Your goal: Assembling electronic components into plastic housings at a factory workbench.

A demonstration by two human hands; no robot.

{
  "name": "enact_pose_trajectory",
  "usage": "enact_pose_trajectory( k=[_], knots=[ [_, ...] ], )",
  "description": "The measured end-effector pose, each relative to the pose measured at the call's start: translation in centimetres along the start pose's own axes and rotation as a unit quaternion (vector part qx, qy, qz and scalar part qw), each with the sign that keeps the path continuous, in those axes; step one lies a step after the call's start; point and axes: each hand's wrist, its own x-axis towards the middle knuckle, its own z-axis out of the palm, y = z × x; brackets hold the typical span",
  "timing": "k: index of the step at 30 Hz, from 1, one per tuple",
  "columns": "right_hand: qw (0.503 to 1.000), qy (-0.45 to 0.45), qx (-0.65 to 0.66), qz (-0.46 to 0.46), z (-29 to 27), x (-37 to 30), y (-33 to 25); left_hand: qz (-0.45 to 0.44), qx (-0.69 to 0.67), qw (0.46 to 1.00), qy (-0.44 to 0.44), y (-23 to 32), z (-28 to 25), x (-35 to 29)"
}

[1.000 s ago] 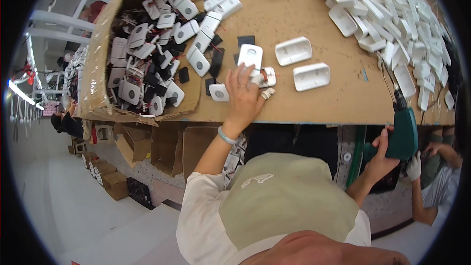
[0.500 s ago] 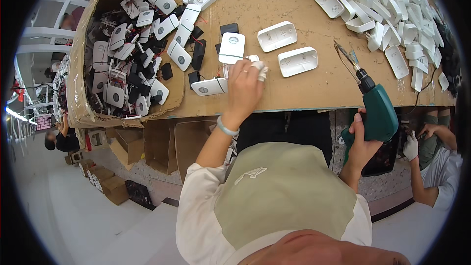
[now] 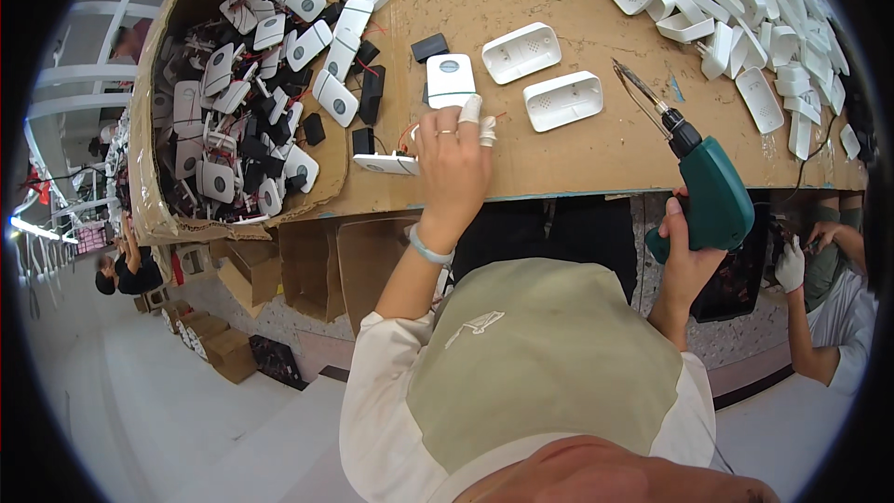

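Brown carton [image 3: 147, 168]; inside it, white plates [image 3: 217, 173] with grey discs [image 3: 307, 5]; right of it, black blocks [image 3: 429, 47], white shells [image 3: 563, 101], a dark green tool [image 3: 715, 194]; below right of it, an olive-and-cream shirt [image 3: 549, 354]

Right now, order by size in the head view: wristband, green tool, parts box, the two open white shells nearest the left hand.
Parts box
Green tool
Upper shell and lower shell: too alike to rank
Wristband
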Motion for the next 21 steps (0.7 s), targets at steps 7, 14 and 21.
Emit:
enact_pose_trajectory(
  k=[7,14,21],
  knots=[
    [1.0,0.018,0.008,0.001,-1.1,-0.5,0.1,0.028,0.153,0.984,-0.084,0.9,2.0,0.0],
    [0.999,0.01,0.023,0.03,-1.2,-0.3,0.5,-0.028,-0.072,0.997,-0.008,1.6,0.8,-0.4],
    [0.998,-0.022,-0.004,0.059,-1.8,-0.2,1.1,-0.033,-0.186,0.981,-0.045,6.3,-0.6,-0.1]
  ],
)
